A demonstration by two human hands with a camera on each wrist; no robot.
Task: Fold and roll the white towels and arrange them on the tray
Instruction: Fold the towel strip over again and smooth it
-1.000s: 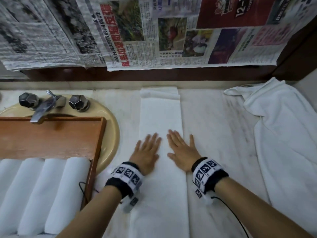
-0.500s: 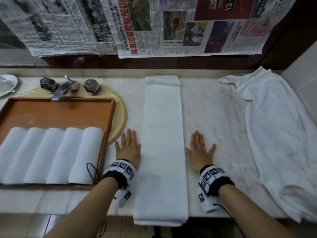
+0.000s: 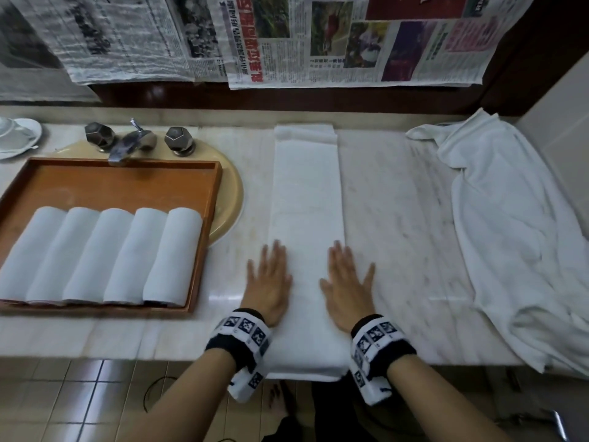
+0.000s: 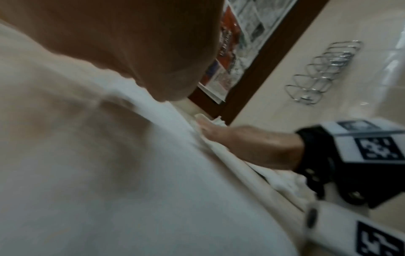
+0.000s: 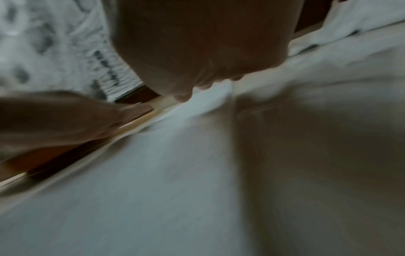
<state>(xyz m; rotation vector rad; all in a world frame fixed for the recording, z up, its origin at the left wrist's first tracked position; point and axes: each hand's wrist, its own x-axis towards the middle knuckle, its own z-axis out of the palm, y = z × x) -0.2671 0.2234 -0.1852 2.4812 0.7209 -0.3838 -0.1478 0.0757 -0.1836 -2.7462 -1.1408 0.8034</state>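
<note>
A white towel folded into a long narrow strip lies on the marble counter, running from the back wall to the front edge. My left hand lies flat over the strip's left edge near the front, fingers straight. My right hand lies flat over its right edge, fingers spread. The wrist views show each palm pressed on white cloth, blurred. At the left, a wooden tray holds several rolled white towels in a row along its near side.
An unfolded white towel is heaped at the counter's right end against the wall. The tray sits over a beige sink with a tap behind it. A white dish stands at far left. Newspaper covers the back wall.
Both hands went from the middle of the strip out to its sides, then came back inward onto its edges nearer the front. The camera view pulled back.
</note>
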